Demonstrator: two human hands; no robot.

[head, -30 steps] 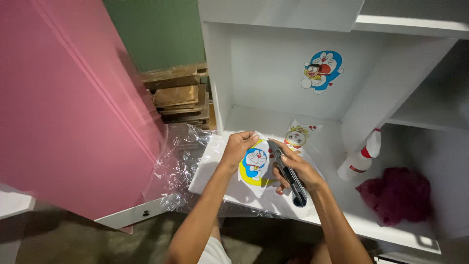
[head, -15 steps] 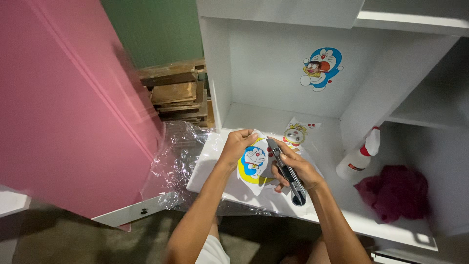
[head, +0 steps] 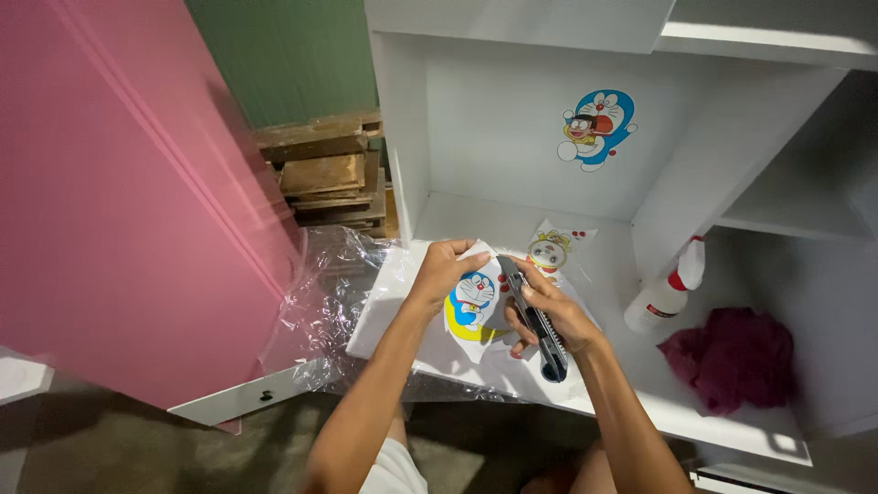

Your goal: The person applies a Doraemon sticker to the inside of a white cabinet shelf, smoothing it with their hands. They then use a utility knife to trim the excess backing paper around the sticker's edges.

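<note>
My left hand pinches the top edge of a cartoon sticker sheet, blue and yellow on white backing, held over the white cabinet shelf. My right hand grips a dark utility knife, its tip set against the sheet's right edge. A second sticker sheet lies flat on the shelf just behind my hands. A matching blue cartoon sticker is stuck on the cabinet's back wall.
A white spray bottle with a red collar stands on the shelf to the right, beside a crumpled dark red cloth. Clear plastic wrap hangs off the shelf's left. A pink door panel stands left; wooden boards are stacked behind.
My hands have barely shifted; the knife stays at the sheet's edge. The view has drifted slightly, nothing else moved.
</note>
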